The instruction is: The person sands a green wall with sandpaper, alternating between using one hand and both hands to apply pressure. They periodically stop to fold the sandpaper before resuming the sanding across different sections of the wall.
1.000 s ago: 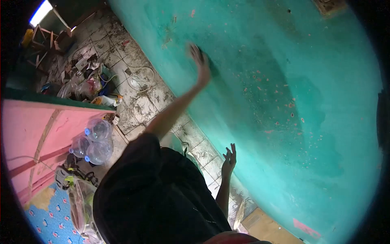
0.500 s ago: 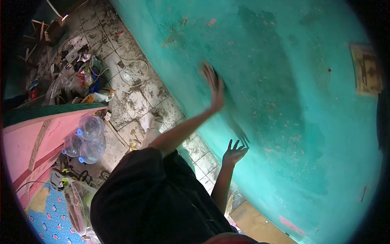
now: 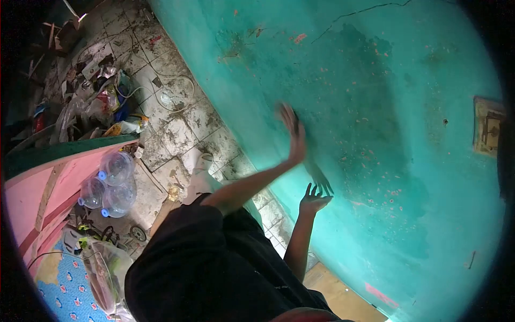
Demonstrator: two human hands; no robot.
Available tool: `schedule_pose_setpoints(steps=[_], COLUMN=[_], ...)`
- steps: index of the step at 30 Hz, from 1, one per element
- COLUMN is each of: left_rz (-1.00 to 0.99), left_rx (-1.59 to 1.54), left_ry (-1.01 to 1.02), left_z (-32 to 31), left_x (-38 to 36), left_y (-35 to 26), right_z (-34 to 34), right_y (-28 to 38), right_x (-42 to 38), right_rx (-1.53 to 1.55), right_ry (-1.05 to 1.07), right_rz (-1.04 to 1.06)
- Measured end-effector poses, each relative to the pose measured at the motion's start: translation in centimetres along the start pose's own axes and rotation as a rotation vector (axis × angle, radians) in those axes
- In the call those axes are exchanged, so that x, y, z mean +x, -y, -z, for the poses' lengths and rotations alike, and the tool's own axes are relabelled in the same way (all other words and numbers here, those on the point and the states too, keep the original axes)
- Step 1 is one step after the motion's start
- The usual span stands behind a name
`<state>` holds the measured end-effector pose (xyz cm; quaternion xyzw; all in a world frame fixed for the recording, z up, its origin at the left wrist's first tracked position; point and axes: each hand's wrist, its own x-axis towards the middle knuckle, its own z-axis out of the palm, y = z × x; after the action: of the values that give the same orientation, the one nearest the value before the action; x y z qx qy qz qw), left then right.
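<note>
My left hand (image 3: 293, 131) is stretched out over the green wall (image 3: 354, 96), its fingers extended and their tips blurred. No object shows in it. Lower down, my right hand (image 3: 314, 203) is held up close in front of the wall, empty, with its fingers apart and slightly bent. A shadow of a hand falls on the wall just above it. Around the left hand the paint is darker in a broad patch, with many small pinkish chips to its right. A thin crack (image 3: 354, 13) runs along the top.
Dirty white tiles (image 3: 179, 134) cover the floor along the wall. Clear plastic bottles (image 3: 117, 169) stand by a pink panel (image 3: 40, 185). A rubbish heap (image 3: 102, 102) lies at upper left. A small framed object (image 3: 488, 126) is on the wall at far right.
My left hand has moved down and to the right across the wall. My right hand has stayed nearly in place, its fingers a little more bent. The view has shifted slightly.
</note>
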<state>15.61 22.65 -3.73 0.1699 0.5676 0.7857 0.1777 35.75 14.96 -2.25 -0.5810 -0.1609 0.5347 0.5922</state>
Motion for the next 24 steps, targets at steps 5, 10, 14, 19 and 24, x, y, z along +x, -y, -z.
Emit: schedule_pose_setpoints(steps=[5, 10, 14, 19, 24], left_rz=[0.047, -0.088, -0.135, -0.138, -0.325], left_rx=[-0.177, 0.055, 0.063, 0.023, -0.011], left_ry=[-0.230, -0.117, 0.128, -0.115, -0.091], left_z=[5.3, 1.2, 0.2, 3.5, 5.1], left_x=[22.4, 9.5, -3.1, 14.2, 20.3], left_y=[-3.0, -5.1, -0.8, -0.6, 1.3], right_z=[-1.3, 1.2, 3.2, 4.0, 6.6], right_y=[0.4, 0.6, 1.5, 2.9, 2.9], right_x=[-1.5, -0.4, 1.3, -0.2, -1.2], right_rx=[0.045, 0.056, 0.000, 0.086, -0.074], right_ry=[-0.109, -0.066, 0.085, 0.087, 0.146], right_rz=[0.015, -0.045, -0.088, -0.143, -0.048])
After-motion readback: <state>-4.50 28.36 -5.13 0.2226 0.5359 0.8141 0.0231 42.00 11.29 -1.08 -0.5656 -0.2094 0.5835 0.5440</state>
